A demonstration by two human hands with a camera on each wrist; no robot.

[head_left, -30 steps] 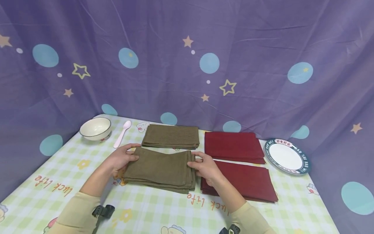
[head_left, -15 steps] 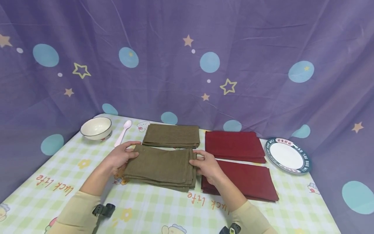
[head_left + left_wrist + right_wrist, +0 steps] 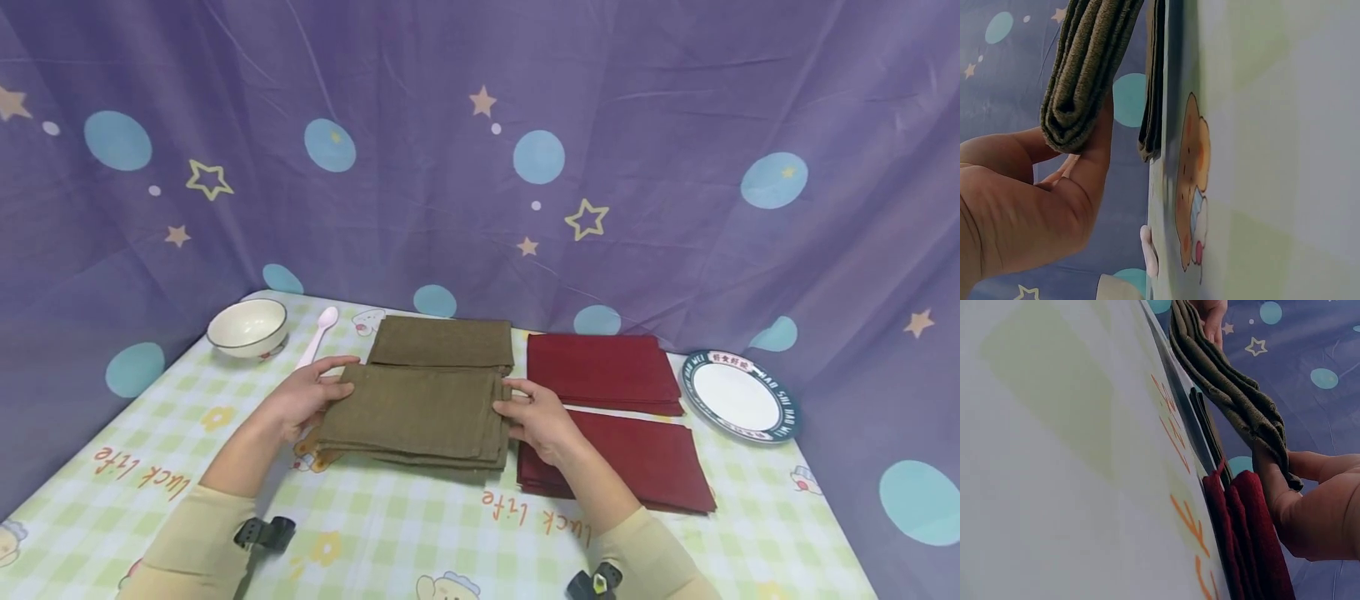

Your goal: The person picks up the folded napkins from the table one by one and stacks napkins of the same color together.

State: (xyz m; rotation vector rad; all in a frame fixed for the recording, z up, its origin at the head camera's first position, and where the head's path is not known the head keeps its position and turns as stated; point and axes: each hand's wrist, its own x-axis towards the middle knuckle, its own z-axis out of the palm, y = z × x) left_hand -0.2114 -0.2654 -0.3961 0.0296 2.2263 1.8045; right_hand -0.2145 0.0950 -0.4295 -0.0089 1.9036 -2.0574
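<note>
Olive cloth hangs above the bench, long side facing its far edge. I see left hand and right hand pinching opposite ends.

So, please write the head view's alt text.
Left hand and right hand hold a folded brown cloth by its ends above a tablecloth. Behind lies another brown cloth; at right, two red cloths and a plate; at left, a bowl and spoon.

Front brown cloth raised higher, partly hiding rear cloth.
</note>
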